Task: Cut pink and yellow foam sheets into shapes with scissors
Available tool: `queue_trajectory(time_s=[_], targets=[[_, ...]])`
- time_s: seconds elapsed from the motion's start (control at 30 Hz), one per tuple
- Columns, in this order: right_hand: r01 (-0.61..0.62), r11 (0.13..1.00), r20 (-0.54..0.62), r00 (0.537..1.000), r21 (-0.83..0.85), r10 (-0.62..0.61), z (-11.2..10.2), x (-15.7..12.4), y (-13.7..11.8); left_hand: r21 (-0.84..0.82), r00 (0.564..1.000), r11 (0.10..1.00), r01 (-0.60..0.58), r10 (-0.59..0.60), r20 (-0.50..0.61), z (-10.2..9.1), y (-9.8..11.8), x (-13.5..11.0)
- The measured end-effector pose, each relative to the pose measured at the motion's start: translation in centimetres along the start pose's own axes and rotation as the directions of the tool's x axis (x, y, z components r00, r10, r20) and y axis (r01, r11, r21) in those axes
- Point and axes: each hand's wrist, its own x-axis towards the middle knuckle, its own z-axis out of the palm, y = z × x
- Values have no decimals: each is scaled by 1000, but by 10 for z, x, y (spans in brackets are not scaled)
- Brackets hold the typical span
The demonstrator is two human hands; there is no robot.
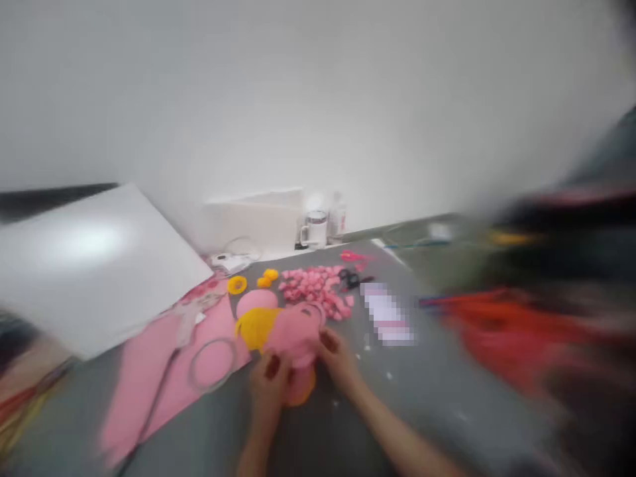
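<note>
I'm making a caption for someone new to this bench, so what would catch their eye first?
Probably the soft pink piece in the middle, with the left hand and right hand at its edges and a yellow piece beside it. Just beyond lies a heap of small pink pieces. At the far left, a big white panel stands out with its bright glare.

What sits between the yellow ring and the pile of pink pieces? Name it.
Small yellow pieces lie between the yellow ring and the pile of pink pieces, in the head view.
</note>
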Motion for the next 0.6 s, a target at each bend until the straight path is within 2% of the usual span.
queue_trajectory(time_s=[0.17, 0.43, 0.6], targets=[[-38, 999, 44, 998, -5, 38, -2, -2, -1, -62, 999, 998, -19, 16, -50, 2, 6, 3], [-4, 1000, 17, 1000, 2, 4, 0, -1, -5, 20, 999, 1000, -11, 12, -48, 2, 11, 2], [-52, 999, 8, 999, -6, 52, 0, -2, -7, -18, 998, 1000, -12, 11, -65, 2, 13, 1]])
